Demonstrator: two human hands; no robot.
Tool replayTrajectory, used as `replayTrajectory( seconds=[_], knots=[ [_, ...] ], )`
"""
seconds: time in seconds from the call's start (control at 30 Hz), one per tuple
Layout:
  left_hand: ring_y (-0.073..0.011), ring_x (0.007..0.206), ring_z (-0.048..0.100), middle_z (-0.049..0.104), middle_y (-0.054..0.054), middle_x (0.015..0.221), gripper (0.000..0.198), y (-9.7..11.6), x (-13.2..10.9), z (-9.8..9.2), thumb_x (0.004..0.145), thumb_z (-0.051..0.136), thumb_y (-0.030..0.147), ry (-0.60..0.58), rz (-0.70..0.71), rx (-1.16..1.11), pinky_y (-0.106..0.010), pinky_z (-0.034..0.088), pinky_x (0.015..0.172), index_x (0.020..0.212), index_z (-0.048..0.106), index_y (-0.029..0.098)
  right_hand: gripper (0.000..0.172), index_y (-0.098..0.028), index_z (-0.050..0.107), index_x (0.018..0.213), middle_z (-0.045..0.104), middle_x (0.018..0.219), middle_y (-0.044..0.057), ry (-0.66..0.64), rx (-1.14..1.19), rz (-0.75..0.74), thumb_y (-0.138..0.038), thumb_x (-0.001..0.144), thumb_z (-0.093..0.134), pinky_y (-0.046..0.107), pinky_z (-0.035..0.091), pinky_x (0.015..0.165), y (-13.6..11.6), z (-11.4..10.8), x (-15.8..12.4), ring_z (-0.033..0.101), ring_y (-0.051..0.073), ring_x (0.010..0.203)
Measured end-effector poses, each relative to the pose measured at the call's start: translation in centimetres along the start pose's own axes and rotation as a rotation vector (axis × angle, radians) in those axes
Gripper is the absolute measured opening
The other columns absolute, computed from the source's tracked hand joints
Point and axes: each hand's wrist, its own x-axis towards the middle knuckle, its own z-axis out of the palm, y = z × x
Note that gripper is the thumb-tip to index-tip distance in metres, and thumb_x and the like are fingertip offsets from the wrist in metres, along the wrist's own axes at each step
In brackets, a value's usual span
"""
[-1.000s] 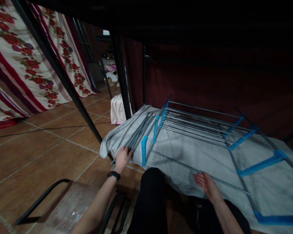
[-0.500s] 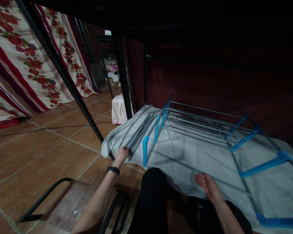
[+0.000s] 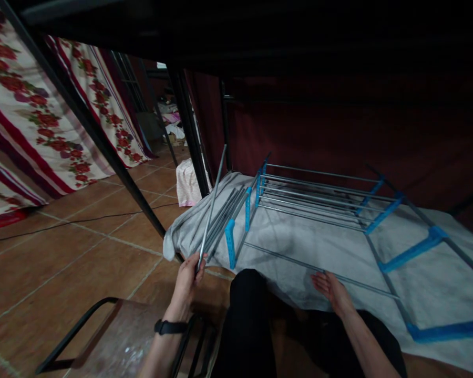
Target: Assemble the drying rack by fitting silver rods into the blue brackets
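Grips a rod [image 3: 213,205], tilted upward near other rods [image 3: 224,216], in the left hand [image 3: 189,271] — extends the right hand [image 3: 331,290], unclenched (slightly curled), by the low bar [image 3: 284,256] of the rack [image 3: 412,251].

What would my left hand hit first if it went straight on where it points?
Beyond the rod in it, your left hand would probably meet the loose rods lying on the blanket. I can't tell how high the hand is, so it might pass over them.
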Motion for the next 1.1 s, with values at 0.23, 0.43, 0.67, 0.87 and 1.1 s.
replayTrajectory(
  seconds=[0.23,0.43,0.67,0.87,1.1],
  knots=[
    [-0.0075,0.046,0.039,0.049,0.004,0.055,0.044,-0.6,-8.3,1.9,0.075,0.061,0.06,-0.017,0.144,0.112,-0.018,0.029,0.041,0.084,0.065,0.016,0.027,-0.014,0.066,0.09,0.074,0.096,0.016,-0.01,0.081,-0.018,-0.04,0.084,0.06,0.037,0.054,0.093,-0.2,0.5,-1.1,0.071,0.023,0.094],
    [-0.0181,0.065,0.061,0.064,-0.002,0.066,0.039,-2.3,-10.0,2.7,0.081,0.055,0.057,-0.318,0.368,0.677,-0.025,0.048,0.062,0.073,0.067,0.021,0.022,-0.017,0.067,0.089,0.075,0.094,0.014,-0.008,0.095,0.004,-0.036,0.078,0.065,0.038,0.056,0.085,-0.3,1.0,-3.2,0.072,0.022,0.081],
    [-0.0244,0.084,0.072,0.076,-0.001,0.091,0.032,-3.0,-7.8,3.0,0.082,0.052,0.056,-0.478,0.505,1.074,-0.029,0.054,0.074,0.088,0.072,0.033,0.021,-0.019,0.067,0.096,0.074,0.1,0.01,-0.112,0.266,-0.073,-0.031,0.08,0.063,0.032,0.056,0.077,-3.0,2.3,-7.3,0.07,0.018,0.083],
    [-0.0243,0.088,0.071,0.076,0.0,0.097,0.039,-3.1,-6.0,4.2,0.083,0.048,0.06,-0.561,0.648,1.254,-0.03,0.052,0.077,0.097,0.071,0.031,0.02,-0.019,0.067,0.097,0.074,0.101,0.007,-0.219,0.401,-0.14,-0.019,0.08,0.057,0.034,0.053,0.088,-5.7,1.7,-9.4,0.068,0.018,0.094],
    [-0.0258,0.091,0.066,0.072,-0.007,0.098,0.037,-2.7,-5.0,7.3,0.092,0.039,0.048,-0.586,0.947,1.44,-0.036,0.046,0.081,0.099,0.068,0.025,0.01,-0.02,0.067,0.089,0.075,0.092,0.004,-0.149,0.437,-0.144,-0.027,0.085,0.06,0.03,0.055,0.085,-5.8,-0.5,-9.9,0.069,0.015,0.079]
  ],
)
